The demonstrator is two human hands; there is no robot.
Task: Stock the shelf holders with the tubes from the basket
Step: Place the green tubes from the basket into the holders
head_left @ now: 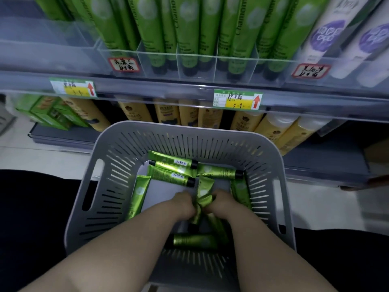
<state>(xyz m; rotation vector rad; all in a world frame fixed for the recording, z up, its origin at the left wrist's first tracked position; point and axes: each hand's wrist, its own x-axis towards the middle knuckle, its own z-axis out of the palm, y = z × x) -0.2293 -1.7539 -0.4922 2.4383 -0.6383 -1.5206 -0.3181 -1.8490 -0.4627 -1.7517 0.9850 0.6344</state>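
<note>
Reaching down into the grey basket (pixel 117 133) with both hands: left hand (pixel 183 202) and right hand (pixel 221 200) curled tight, knuckles up, round one crossed bunch of green tubes (pixel 203 197) at the basket's middle. Probably holding three or four, though cannot count them with the fingers hidden beneath. Leaves more loose tubes (pixel 172 164) along the far wall, at both sides and nearest the body. Yet to be lifted to the clear shelf holders (pixel 195 67) above, most slots already packed with upright stock (pixel 185 39).

Risks from here:
- Gripping a crossed bundle, so likely to shed one on the lift.
- Catching a trailing cap on the slotted wall.
- Forcing a tube into a full slot and toppling its neighbours.

Better to square the bunch first.
</note>
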